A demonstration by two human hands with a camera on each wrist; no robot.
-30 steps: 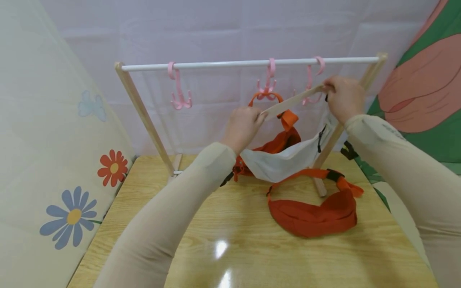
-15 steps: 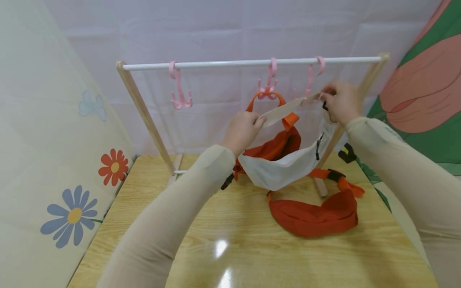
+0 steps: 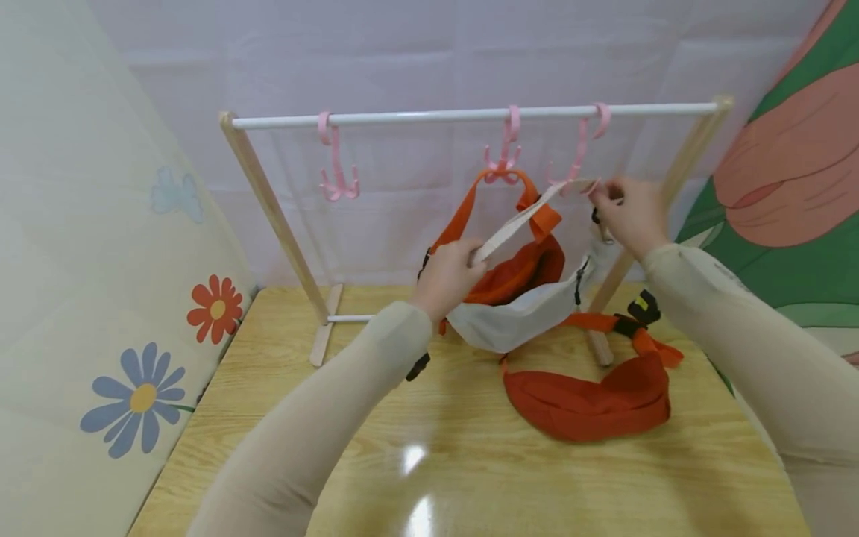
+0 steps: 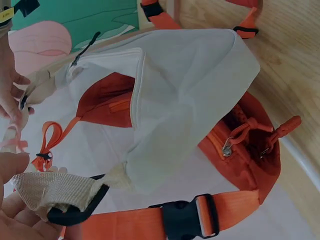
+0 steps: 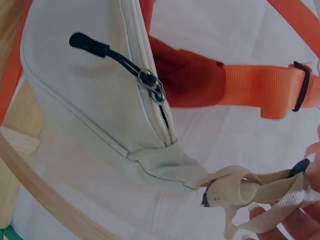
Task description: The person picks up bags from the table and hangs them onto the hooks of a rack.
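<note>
White bag [image 3: 506, 328] is held up in front of a red bag [image 3: 520, 276] hung on the middle hook [image 3: 505, 145], its strap [image 3: 517, 224] pinched by the left hand [image 3: 446, 277] and right hand [image 3: 632, 216], hands well apart. Strap is stretched by the right hook [image 3: 580, 153]; whether it is caught there cannot be told. Second red bag [image 3: 590, 403] is laid on the table [image 3: 570, 485].

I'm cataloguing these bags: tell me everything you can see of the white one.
The white bag is cloth-looking, with a cream woven strap, a zip with a black pull, and a black slider. It sags beneath the strap in front of the hanging orange bag. The left hand and right hand grip the strap. Whether the strap rests on the nearest pink hook is unclear.
</note>
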